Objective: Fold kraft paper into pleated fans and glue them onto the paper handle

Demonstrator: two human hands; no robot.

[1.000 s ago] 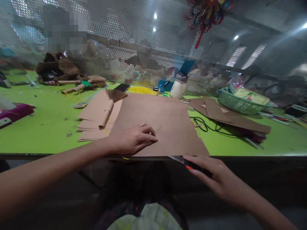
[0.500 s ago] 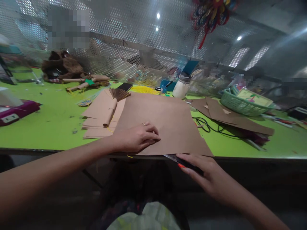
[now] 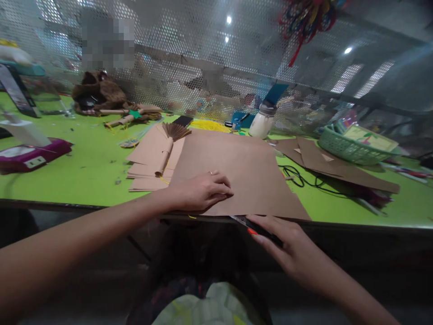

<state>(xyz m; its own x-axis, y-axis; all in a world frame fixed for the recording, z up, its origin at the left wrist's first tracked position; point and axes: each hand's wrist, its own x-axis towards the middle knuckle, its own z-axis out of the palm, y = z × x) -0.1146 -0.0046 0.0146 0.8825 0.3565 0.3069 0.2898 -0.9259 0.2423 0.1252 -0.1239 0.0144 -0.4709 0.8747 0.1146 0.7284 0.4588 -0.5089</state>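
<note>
A large sheet of brown kraft paper [image 3: 233,158] lies at the table's front edge. My left hand [image 3: 203,192] rests on its lower left part, palm down, fingers loosely bent and holding nothing. My right hand [image 3: 291,246] is closed round a utility knife [image 3: 265,232] with a black handle and an orange-red spot near the thumb. Its blade points left along the sheet's front edge, just right of my left fingertips. A rolled paper piece with a pleated fan end [image 3: 165,155] lies on a stack of brown sheets [image 3: 140,171] left of the large sheet.
Brown card pieces [image 3: 318,164], a black cord [image 3: 294,176] and a green basket [image 3: 355,146] are on the right of the green table [image 3: 98,171]. A white jar [image 3: 262,122] and yellow strands [image 3: 209,125] stand behind. A purple device [image 3: 40,153] sits left.
The view has shifted, so the whole scene appears slightly further right. The knife blade lies slightly closer to my left hand along the paper's edge. Both hands keep their grip and pose.
</note>
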